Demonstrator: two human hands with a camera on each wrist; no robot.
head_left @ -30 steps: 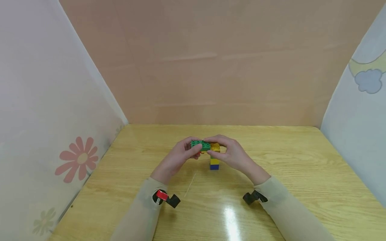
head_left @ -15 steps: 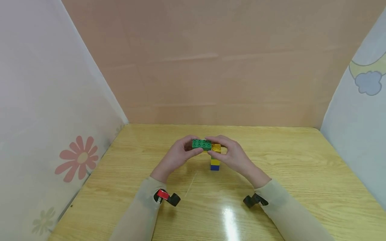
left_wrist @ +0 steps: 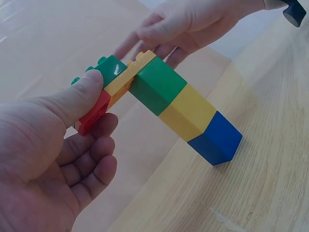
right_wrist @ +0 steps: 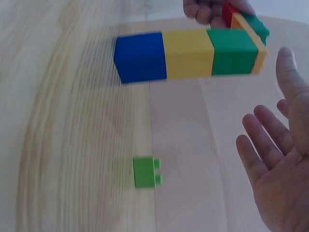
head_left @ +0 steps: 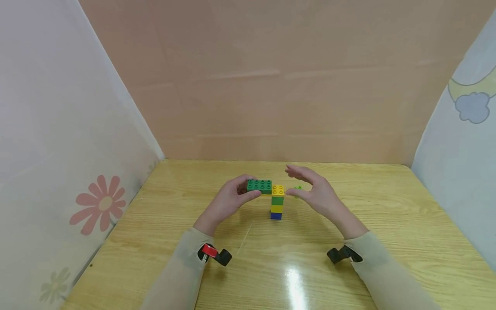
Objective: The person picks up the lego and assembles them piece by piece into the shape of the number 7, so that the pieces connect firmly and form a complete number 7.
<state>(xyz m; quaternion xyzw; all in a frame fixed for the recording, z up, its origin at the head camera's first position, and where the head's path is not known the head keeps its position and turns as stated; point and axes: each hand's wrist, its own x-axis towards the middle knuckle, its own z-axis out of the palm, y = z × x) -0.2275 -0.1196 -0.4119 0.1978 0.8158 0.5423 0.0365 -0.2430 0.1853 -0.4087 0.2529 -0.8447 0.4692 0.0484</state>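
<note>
A tower of toy building bricks stands near the middle of the table, with a blue brick [left_wrist: 219, 140] at its base, then a yellow brick [left_wrist: 188, 113] and a green brick [left_wrist: 159, 84]. Across its top lies a flat yellow-orange piece [head_left: 277, 190] that juts out to the left. That overhang carries a long dark green brick [head_left: 259, 186], with a red brick [left_wrist: 92, 113] underneath. My left hand [head_left: 226, 202] pinches this overhanging end between thumb and fingers. Right of the tower, my right hand [head_left: 323, 196] is spread, apart from the bricks and holding nothing.
A small light green brick [right_wrist: 144, 172] lies on the wooden table [head_left: 186, 189], behind the right hand's thumb in the head view. A brown panel [head_left: 286, 86] closes off the back. Pale walls stand at both sides, the left wall [head_left: 77, 129] bearing printed flowers.
My right hand has let go of the dark green brick and moved right, its fingers spreading. The light green brick has come into sight. My left hand keeps its place on the overhanging end.
</note>
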